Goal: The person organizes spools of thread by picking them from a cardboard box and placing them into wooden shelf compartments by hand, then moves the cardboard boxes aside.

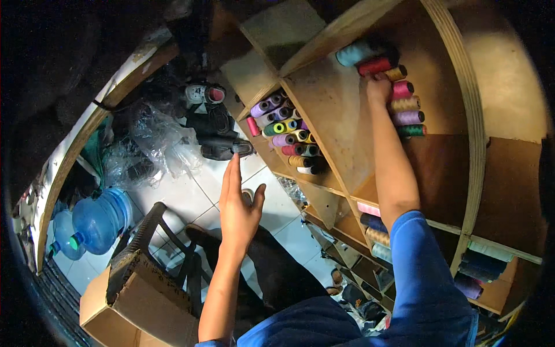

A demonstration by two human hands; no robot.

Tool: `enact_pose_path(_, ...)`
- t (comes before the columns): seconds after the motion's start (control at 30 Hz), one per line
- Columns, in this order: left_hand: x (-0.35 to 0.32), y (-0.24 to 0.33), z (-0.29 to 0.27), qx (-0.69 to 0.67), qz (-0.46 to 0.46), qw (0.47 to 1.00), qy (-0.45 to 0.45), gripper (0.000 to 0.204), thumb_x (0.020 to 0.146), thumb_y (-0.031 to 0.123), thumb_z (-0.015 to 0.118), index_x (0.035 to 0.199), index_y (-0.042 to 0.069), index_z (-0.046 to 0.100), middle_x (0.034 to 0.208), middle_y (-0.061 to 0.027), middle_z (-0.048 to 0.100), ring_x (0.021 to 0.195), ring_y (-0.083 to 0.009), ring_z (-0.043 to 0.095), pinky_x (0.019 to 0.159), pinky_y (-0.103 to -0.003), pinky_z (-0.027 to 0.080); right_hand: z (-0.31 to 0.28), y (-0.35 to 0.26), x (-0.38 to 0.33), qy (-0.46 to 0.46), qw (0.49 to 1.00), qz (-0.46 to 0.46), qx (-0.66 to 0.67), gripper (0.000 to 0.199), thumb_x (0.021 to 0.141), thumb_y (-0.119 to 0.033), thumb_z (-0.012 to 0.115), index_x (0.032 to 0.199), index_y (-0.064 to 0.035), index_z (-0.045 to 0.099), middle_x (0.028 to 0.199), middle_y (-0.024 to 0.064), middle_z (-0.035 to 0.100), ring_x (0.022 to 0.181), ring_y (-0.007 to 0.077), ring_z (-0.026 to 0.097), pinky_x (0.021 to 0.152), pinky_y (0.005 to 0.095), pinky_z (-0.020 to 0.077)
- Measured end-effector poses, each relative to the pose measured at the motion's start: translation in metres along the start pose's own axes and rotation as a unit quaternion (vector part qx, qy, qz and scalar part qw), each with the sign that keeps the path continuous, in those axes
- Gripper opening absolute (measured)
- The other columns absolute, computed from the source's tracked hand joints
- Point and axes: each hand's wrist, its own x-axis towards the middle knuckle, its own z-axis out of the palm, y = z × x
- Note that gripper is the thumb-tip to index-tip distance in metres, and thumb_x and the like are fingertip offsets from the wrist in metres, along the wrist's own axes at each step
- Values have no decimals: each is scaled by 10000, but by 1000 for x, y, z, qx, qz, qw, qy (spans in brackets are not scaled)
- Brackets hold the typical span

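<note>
Currently, R hand (378, 89) is placed at the red spool (374, 65), which is shelved btwn a lt-blue spool (354, 53) & a gold spool (397, 73); whether it's gripped can't be told. L hand (238, 217) is held open, above tiled floor (184, 194).

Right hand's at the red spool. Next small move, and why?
I'd probably firm up the right hand on the red spool before shifting it: the fingers reach its lower edge, but a secure grip can't be made out, and the gold spool lies close by. The left hand is open, empty and well away from the row.
</note>
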Motion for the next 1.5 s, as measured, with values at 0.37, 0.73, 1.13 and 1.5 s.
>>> enact_pose_path(0.37,-60,8,-128,-20,-20,995,91,334,712,-74,576,1036,9,589,819,-97,590,780,-182,598,705,-280,478,-26,-163,-188,-37,939,95,328,233,832,-34,542,1054,32,566,1044,115,593,945,191,573,752,289,488)
enact_pose_path(0.73,-257,-52,-403,123,-142,829,526,96,762,12,472,819,-17,543,770,-148,552,705,-242,553,649,-318,452,-63,-392,-443,-476,771,-73,417,204,881,-87,537,1057,15,558,995,68,598,850,115,560,706,238,448)
enact_pose_path(1.13,-300,-235,-373,291,-559,776,29,963,535,488,778,1244,-31,384,1219,-178,467,1100,-319,497,889,-411,437,-153,-571,-545,-513,628,-208,546,186,855,-55,568,1032,2,572,947,57,603,851,95,553,754,217,439)
enact_pose_path(1.5,-299,-268,-337,276,-539,783,142,830,554,355,782,1189,-1,384,1176,-150,443,1080,-289,456,822,-428,444,-178,-608,-607,-594,426,-570,376,203,764,-75,610,957,-17,582,867,121,605,722,260,608,655,338,485)
